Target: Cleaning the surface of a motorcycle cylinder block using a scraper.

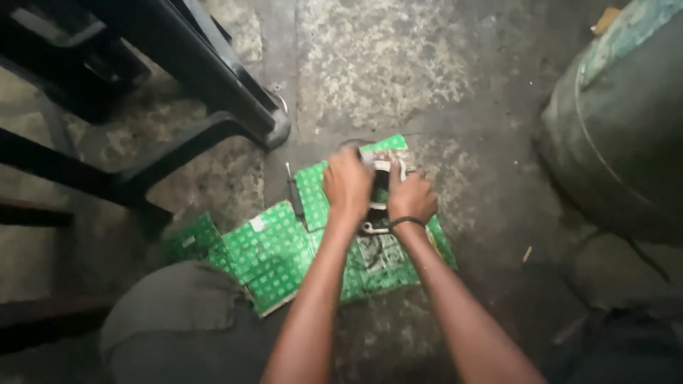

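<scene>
Both my hands meet over a metal engine part (pixel 378 186), a grey cylinder-like casting with a round opening, lying on flattened green patterned cardboard (pixel 274 249). My left hand (pixel 347 183) is curled over the part's top left side. Against the part's right side, my right hand (pixel 411 197) grips with a dark band around its wrist. Much of the part is hidden under my fingers.
A thin dark tool (pixel 293 195) lies on the cardboard left of my hands. Black plastic chair legs (pixel 213 92) stand at upper left. A large green-grey drum (pixel 619 121) fills the right side. My knee (pixel 178 320) is at bottom left on the stained concrete floor.
</scene>
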